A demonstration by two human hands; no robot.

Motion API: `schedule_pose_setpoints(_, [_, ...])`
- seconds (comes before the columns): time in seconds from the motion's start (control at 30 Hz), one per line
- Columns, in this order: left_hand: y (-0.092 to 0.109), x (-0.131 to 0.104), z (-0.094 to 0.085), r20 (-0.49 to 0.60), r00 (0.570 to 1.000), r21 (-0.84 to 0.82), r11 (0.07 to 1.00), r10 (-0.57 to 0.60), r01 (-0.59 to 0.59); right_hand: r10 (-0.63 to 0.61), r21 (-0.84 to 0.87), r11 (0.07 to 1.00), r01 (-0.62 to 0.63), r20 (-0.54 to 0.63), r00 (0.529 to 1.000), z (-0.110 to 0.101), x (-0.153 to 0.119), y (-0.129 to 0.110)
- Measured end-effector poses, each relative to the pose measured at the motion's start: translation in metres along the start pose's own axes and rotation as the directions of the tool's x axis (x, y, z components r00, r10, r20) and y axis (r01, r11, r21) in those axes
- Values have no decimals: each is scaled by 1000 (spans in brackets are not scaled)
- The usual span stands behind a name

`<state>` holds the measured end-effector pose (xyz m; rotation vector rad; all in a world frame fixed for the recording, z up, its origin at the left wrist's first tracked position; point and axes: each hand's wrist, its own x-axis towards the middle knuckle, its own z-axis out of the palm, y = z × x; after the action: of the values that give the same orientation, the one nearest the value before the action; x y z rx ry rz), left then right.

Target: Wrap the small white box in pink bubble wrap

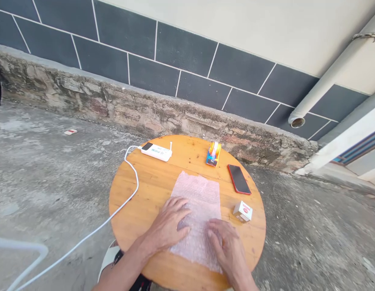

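Note:
A sheet of pinkish bubble wrap (199,202) lies flat on the round wooden table (151,178). On its left side rests my left hand (171,222), fingers apart and palm down. My right hand (225,242) is over the lower right edge of the sheet, fingers slightly bent and the thumb held apart from them; I see nothing in it. A small white box with a red mark (243,211) stands just beyond my right hand, not touched by it.
A tape dispenser (213,154) and a red-edged phone (239,179) lie at the table's far right. A white power-bank-like device (157,151) sits far left, with a white cable (137,178) running off the table. A stone-based wall (163,113) stands behind.

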<state>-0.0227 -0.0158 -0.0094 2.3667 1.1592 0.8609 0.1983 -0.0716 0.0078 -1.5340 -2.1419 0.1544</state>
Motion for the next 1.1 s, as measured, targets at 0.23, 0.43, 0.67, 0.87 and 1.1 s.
schedule_pose_setpoints(0.23, [5,1,-4,-6,1000,-49,999,5,-5,-164,-50,984,168,77,983,24,53,-22])
schedule_pose_setpoints(0.43, [6,2,-4,-24,1000,-32,999,-9,8,-93,-198,973,115,114,989,28,71,6])
schedule_pose_setpoints(0.67, [0,-1,-2,-3,1000,-41,999,-17,17,-74,-231,970,73,2,997,29,67,30])
schedule_pose_setpoints(0.87, [18,14,-12,46,999,-11,1000,-18,18,-91,-214,973,86,-16,996,31,68,29])
schedule_pose_setpoints(1.1, [21,27,-7,101,995,61,998,-11,5,-108,-192,977,98,-44,993,30,68,29])
